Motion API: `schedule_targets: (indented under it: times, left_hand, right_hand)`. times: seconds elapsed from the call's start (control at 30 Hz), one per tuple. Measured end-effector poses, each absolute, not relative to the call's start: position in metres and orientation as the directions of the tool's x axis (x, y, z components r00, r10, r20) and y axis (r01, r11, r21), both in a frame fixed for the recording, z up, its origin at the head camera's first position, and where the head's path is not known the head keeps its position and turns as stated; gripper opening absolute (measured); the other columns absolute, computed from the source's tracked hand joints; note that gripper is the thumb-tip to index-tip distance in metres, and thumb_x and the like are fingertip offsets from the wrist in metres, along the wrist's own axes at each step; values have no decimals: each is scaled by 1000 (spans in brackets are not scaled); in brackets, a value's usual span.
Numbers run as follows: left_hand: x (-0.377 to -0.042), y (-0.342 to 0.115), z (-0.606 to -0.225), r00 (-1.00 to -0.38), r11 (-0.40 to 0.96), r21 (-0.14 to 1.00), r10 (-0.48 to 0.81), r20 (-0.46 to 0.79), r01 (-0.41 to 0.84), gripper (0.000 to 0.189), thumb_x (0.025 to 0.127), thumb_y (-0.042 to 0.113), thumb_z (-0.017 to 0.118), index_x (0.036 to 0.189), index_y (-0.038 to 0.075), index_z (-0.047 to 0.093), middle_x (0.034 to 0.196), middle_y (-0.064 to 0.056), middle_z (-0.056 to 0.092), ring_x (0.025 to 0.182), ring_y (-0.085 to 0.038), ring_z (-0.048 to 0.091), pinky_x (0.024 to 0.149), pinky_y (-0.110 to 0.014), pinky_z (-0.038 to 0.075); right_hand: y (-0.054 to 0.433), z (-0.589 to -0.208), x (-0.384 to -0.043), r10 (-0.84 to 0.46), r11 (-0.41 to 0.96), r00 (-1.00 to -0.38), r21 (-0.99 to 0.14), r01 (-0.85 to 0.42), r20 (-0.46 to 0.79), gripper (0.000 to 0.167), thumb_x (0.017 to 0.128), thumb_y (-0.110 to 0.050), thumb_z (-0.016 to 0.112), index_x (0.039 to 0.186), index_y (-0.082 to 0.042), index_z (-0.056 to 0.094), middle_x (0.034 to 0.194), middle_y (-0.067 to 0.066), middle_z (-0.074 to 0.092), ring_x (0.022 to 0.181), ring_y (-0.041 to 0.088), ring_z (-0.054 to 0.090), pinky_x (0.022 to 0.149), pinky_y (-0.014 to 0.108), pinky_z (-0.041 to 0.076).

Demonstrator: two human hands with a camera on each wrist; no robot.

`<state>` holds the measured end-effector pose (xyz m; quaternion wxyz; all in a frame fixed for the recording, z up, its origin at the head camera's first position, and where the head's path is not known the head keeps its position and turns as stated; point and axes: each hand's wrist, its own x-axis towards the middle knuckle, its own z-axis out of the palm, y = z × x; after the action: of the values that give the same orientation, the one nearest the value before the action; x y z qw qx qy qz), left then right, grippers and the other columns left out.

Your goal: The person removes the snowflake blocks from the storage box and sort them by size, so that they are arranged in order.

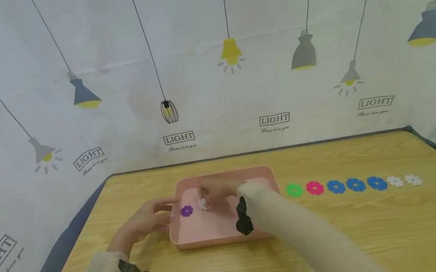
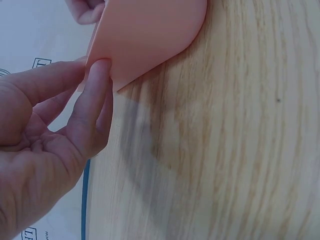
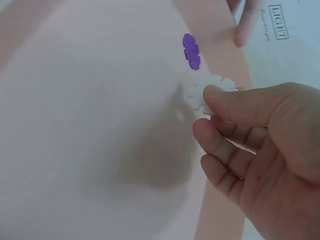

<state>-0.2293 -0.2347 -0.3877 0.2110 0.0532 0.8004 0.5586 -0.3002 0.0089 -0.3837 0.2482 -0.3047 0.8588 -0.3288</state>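
A pink tray (image 1: 221,232) stands on the wooden table in the head view. My left hand (image 1: 143,221) grips its left wall, fingers pinching the rim (image 2: 96,47) in the left wrist view. Over the tray's left half, my right hand (image 1: 220,188) holds a white flower-shaped disc (image 3: 223,81) between thumb and fingers. The disc is tilted and partly covered by the thumb. A purple flower-shaped disc (image 1: 186,211) lies in the tray, left of the white one, near the left wall.
A row of flower-shaped discs lies right of the tray: green (image 1: 294,190), pink (image 1: 314,188), three blue (image 1: 356,185) and two white (image 1: 413,180). Behind the table (image 1: 233,269) hangs a white cloth (image 1: 203,79) printed with lamps.
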Motion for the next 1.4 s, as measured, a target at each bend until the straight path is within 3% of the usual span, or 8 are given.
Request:
schedule_targets:
  times: [0.2,0.6,0.77,1.07,1.4]
  left_hand:
    - [-228,-235,-386,-910,371,912,295,-291,-172,49,88,1,56,135,3,44,134,-24,39,103,-26,55,81,-37,51]
    - [-229,-236,-385,-911,380,908,286,-297,-177,49,87,3,58,134,3,44,133,-24,40,104,-26,55,82,-38,51]
    - [-229,-237,-386,-908,376,912,303,-291,-167,50,88,3,57,136,1,42,134,-25,38,105,-28,55,82,-38,51]
    - [-230,-235,-387,-907,378,910,299,-295,-171,51,88,4,59,136,3,42,134,-24,39,104,-26,56,81,-37,51]
    - [-229,-234,-388,-904,362,918,317,-286,-163,51,88,3,58,136,2,41,135,-25,38,105,-27,55,81,-38,51]
  right_hand:
    - [20,-364,-300,-718,613,-661,-647,-454,-218,15,86,-8,61,99,-5,54,86,5,51,74,14,47,63,25,40]
    - [98,-347,-310,-764,491,-643,-691,-530,-49,8,87,-3,58,91,-1,50,73,5,49,63,15,48,58,27,40]
    - [139,-343,-312,-709,507,-705,-718,-477,-32,9,87,-2,56,93,1,51,77,8,50,67,20,51,61,35,47]
    - [229,-354,-313,-589,543,-808,-744,-390,-6,12,89,-3,55,95,6,49,77,9,52,68,27,55,63,42,49]
    - [336,-368,-283,-425,628,-905,-720,-294,-1,20,90,-8,57,100,8,49,79,10,55,70,26,57,62,37,51]
